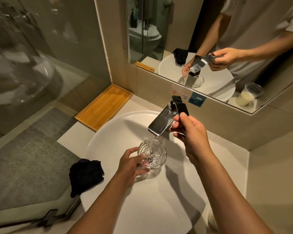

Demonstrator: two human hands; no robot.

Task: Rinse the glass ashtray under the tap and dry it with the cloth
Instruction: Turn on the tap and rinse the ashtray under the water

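Overhead, left hand (131, 163) clamped on glass ashtray (155, 155) over white basin (108, 132); right hand (189, 130) pinching tap lever (181, 107); cloth (86, 174) on rim.

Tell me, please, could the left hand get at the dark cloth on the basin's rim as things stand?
Probably not yet: the left hand holds the glass ashtray under the tap. The cloth lies unobstructed just beside it.

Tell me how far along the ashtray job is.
Done: the tap is running. In hand: the left hand holds the glass ashtray under the stream while the right hand has its fingers on the tap lever. Left: shutting off the water and drying; the dark cloth lies untouched on the basin rim.
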